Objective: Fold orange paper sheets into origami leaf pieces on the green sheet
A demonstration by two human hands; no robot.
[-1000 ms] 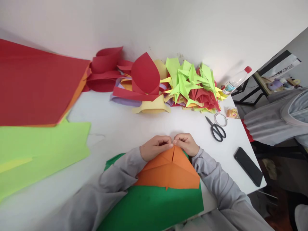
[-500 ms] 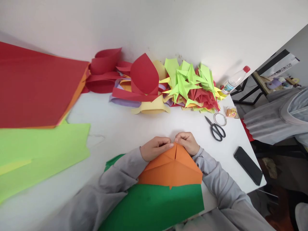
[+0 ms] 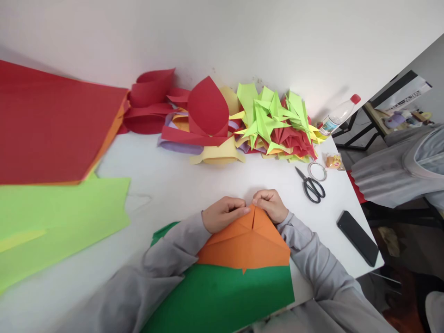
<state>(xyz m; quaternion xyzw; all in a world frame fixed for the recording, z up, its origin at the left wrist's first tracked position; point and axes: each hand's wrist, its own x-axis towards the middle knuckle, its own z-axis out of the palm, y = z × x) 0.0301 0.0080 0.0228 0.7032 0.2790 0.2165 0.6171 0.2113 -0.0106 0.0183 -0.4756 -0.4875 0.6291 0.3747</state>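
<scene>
An orange paper sheet [image 3: 246,243], folded to a point with two flaps meeting at a centre crease, lies on a green sheet [image 3: 222,296] near the table's front edge. My left hand [image 3: 224,213] pinches the left flap at the tip, fingers closed. My right hand [image 3: 270,205] pinches the right flap at the same tip, fingers curled. Both hands nearly touch above the point. Grey sleeves cover both forearms.
A heap of folded green, red and yellow paper shapes [image 3: 274,127] and curled red strips [image 3: 204,111] lies against the wall. Large red [image 3: 52,129] and lime sheets [image 3: 58,217] lie left. Scissors [image 3: 312,187], a tape ring [image 3: 317,171], a phone [image 3: 357,238] and a bottle [image 3: 338,115] are right.
The orange paper's tip has shifted slightly right and the centre gap between flaps has opened a little; both hands stay pinched at the tip.
</scene>
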